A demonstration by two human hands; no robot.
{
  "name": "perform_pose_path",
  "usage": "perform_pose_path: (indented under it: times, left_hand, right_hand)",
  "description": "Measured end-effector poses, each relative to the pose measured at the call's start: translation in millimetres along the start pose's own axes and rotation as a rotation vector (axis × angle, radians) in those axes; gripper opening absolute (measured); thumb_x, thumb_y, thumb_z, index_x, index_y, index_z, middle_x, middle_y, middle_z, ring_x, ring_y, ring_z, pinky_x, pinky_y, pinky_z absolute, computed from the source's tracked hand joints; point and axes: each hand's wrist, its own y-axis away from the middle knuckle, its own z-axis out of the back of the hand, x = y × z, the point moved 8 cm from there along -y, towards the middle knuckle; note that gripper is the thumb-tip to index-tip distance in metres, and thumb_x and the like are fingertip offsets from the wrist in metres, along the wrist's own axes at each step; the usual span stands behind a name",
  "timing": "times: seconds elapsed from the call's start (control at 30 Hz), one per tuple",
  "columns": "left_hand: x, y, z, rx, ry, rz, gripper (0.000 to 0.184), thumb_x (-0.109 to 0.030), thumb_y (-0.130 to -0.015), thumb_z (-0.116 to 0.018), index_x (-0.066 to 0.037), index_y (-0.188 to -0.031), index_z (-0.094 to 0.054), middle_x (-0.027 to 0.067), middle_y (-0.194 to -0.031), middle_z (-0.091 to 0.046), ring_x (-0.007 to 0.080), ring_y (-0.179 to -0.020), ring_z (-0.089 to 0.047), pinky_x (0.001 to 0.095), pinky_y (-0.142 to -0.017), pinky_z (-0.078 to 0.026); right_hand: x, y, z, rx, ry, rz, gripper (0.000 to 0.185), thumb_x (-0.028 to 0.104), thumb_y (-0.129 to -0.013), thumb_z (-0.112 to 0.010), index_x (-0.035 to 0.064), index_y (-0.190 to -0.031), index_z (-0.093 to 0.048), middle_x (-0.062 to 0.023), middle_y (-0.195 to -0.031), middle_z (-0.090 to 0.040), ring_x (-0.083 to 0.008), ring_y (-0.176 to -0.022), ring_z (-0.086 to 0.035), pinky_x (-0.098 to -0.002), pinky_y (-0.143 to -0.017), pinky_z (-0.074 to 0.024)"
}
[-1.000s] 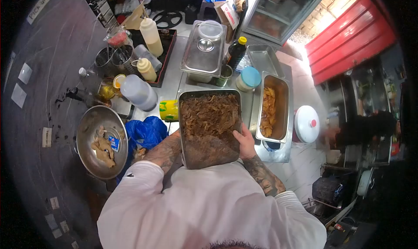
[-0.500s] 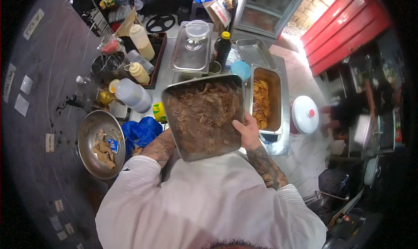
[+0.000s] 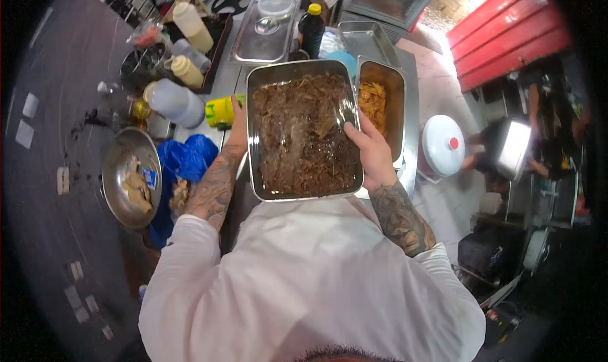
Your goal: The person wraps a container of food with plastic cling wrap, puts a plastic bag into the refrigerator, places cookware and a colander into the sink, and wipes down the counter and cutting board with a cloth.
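Note:
Both my hands hold a rectangular metal tray (image 3: 254, 172) up in front of my chest. Dark brown shredded meat (image 3: 304, 137) fills it, with shiny wet patches on top. My left hand (image 3: 238, 124) grips the left side, its fingers mostly hidden behind the tray. On the right side, my right hand (image 3: 375, 148) has its thumb over the rim and its other fingers beneath. Just beyond that hand stands a deep steel pan (image 3: 398, 86) with orange-brown food (image 3: 372, 107). A yellow-green can (image 3: 220, 112) lies left of my left hand.
A steel bowl (image 3: 115, 194) with pale pieces and a blue plastic bag (image 3: 190, 156) are at left. Squeeze bottles (image 3: 192, 27), a lidded steel pan (image 3: 263, 39) and a dark bottle (image 3: 311, 32) stand behind. At right are a white-lidded pot (image 3: 442, 143) and another person holding a metal container (image 3: 514, 148).
The tray has risen and levelled out after tilting, and its contents show more sharply. My left hand now shows more along its side. The other person's metal container has come into clearer view.

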Motion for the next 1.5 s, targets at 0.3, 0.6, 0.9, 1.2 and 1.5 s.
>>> perform_pose_path:
  times: [0.3, 0.6, 0.9, 1.2, 1.5]
  left_hand:
    - [-87, 189, -53, -0.437, 0.239, 0.061, 0.058, -0.046, -0.097, -0.044, -0.003, -0.136, -0.042, 0.0086, -0.108, -0.059, 0.0155, -0.087, -0.059, 0.0283, -0.069, -0.048]
    - [-110, 295, -72, -0.642, 0.136, -0.145, 0.075, -0.025, -0.090, -0.064, 0.001, -0.146, -0.021, 0.0098, -0.133, -0.049, 0.0109, -0.105, -0.053, 0.0241, -0.085, -0.044]
    - [-88, 463, -9, -0.870, 0.182, -0.185, 0.047, -0.008, -0.088, -0.063, 0.001, -0.131, -0.045, 0.0031, -0.098, -0.060, 0.0095, -0.091, -0.057, 0.0249, -0.080, -0.047]
    - [-116, 630, 35, -0.957, 0.461, -0.525, 0.033, -0.007, -0.086, -0.063, 0.003, -0.116, -0.056, 0.0065, -0.103, -0.062, 0.0133, -0.091, -0.059, 0.0283, -0.082, -0.049]
    - [-77, 746, 51, -1.381, 0.820, -0.674, 0.026, -0.007, -0.085, -0.065, -0.006, -0.109, -0.057, -0.0007, -0.091, -0.057, 0.0094, -0.082, -0.054, 0.0266, -0.067, -0.049]
  right_hand:
    - [-14, -29, -13, 0.192, 0.009, -0.190, 0.050, 0.010, -0.093, -0.054, 0.0033, -0.140, -0.039, -0.0042, -0.118, -0.059, -0.0119, -0.097, -0.060, -0.0274, -0.082, -0.0503]
    - [-65, 7, -97, 0.522, 0.045, -0.336, 0.050, 0.008, -0.094, -0.054, 0.0060, -0.141, -0.038, -0.0074, -0.121, -0.059, -0.0136, -0.100, -0.061, -0.0289, -0.085, -0.0510]
    - [-133, 98, -180, 0.534, 0.327, -0.429, 0.060, 0.015, -0.089, -0.063, 0.0005, -0.141, -0.037, -0.0124, -0.124, -0.057, -0.0190, -0.112, -0.056, -0.0325, -0.094, -0.0463]
    - [-250, 239, -304, 0.893, 0.366, -0.454, 0.051, 0.033, -0.097, -0.050, 0.0038, -0.138, -0.043, -0.0073, -0.130, -0.053, -0.0189, -0.114, -0.054, -0.0332, -0.096, -0.0443]
    - [-374, 312, -377, 1.064, 0.197, -0.840, 0.064, 0.053, -0.098, -0.031, 0.0074, -0.143, -0.036, -0.0075, -0.142, -0.043, -0.0239, -0.130, -0.041, -0.0393, -0.109, -0.0314]
